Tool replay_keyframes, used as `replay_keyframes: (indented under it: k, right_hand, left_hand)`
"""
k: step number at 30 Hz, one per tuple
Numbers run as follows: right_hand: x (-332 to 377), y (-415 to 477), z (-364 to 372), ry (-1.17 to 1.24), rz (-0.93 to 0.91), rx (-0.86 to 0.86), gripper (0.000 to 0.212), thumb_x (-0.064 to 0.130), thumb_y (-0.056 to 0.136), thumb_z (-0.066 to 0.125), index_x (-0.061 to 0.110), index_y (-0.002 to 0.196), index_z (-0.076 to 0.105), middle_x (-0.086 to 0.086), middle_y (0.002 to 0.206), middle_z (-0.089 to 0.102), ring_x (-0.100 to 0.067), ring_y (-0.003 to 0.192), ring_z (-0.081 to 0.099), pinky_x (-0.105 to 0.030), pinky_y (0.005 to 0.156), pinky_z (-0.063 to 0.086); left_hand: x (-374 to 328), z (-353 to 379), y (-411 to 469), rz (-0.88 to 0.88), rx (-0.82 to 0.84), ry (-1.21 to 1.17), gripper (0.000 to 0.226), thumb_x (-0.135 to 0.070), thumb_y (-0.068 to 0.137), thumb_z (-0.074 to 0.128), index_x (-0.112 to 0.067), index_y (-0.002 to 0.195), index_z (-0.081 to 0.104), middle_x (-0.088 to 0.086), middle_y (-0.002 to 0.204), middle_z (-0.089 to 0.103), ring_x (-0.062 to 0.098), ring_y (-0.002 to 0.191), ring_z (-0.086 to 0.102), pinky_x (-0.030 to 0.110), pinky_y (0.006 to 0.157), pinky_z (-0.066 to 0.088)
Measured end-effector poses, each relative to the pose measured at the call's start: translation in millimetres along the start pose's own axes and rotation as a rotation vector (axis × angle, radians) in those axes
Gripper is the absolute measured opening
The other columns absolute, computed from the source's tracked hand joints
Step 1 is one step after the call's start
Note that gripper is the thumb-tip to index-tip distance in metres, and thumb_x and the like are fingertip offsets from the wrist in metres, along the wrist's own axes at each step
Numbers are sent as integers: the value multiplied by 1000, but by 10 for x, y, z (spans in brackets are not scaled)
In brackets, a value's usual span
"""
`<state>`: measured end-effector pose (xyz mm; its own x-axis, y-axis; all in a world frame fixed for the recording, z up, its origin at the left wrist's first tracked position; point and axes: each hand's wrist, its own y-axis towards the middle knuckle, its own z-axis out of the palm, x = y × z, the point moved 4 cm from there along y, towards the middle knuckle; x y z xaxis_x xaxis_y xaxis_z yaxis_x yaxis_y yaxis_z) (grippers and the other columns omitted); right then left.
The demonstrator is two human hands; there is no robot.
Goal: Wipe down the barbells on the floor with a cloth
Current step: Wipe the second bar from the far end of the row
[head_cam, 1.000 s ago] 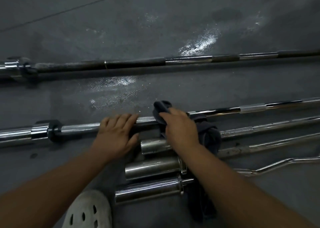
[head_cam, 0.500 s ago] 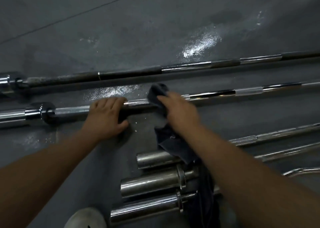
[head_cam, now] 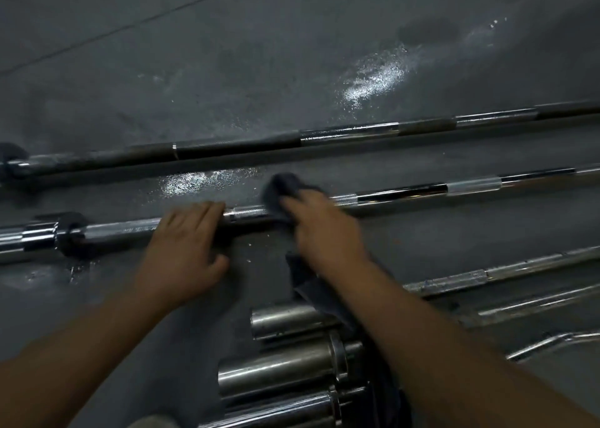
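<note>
Barbell [head_cam: 402, 194] under both hands [head_cam: 185, 249] [head_cam: 324, 229], cloth [head_cam: 279, 189] beneath right.

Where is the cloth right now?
In the head view, the cloth is mid-frame under the right hand, on the shiny barbell, just right of the left hand.

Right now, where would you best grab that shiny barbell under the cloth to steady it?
Probably its bare shaft, from above, between the left hand and the cloth: the barbell lies flat on the floor, the shaft is thin and round, and that stretch looks knurled.
</note>
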<state>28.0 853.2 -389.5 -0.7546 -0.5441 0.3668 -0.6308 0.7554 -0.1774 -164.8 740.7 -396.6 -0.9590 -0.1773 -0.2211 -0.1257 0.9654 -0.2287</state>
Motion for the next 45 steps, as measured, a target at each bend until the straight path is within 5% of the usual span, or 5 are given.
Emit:
replay_keyframes:
  k: [5, 16, 28, 36, 45]
  right_hand:
    - [-1167, -375, -407, -69, 533, -166, 42, 11, 78, 44, 15, 113, 68, -15, 109, 63, -37, 106, 57, -43, 82, 50]
    - [-497, -525, -289, 20, 338, 46, 39, 60, 89, 49, 28, 103, 66, 2, 102, 64, -20, 101, 59, -34, 75, 48]
    - [-2, -797, 23, -73, 142, 74, 20, 40, 92, 47, 25, 103, 56, -1, 104, 60, -24, 103, 56, -37, 71, 46]
    - [-1110, -489, -458, -98, 564, -145, 26, 26, 93, 44, 14, 94, 66, -15, 102, 67, -35, 96, 62, -36, 70, 42]
    - [39, 115, -54, -3, 177, -69, 38, 52, 94, 46, 25, 115, 63, -4, 115, 62, -25, 114, 53, -38, 80, 48]
  left_hand:
    - [-145, 128, -252, -47, 18, -22, 71, -52, 69, 47, -15, 130, 53, 11, 127, 57, 34, 109, 55, 44, 94, 36]
    - [-286, 131, -535, 36, 122, -27, 82, -52, 65, 47, -10, 136, 52, 12, 128, 60, 32, 110, 60, 45, 96, 46]
    - [-351, 424, -766, -89, 25, -106, 56, -51, 89, 34, -22, 134, 52, 2, 117, 62, 29, 105, 57, 42, 91, 34]
    - [-155, 261, -239, -51, -101, 13, 50, -52, 87, 38, -21, 121, 59, 4, 114, 63, 30, 102, 58, 42, 88, 40]
    - [-220, 140, 188, -82, -240, 15, 37, -43, 97, 41, -12, 108, 59, 12, 108, 55, 36, 96, 52, 48, 86, 43]
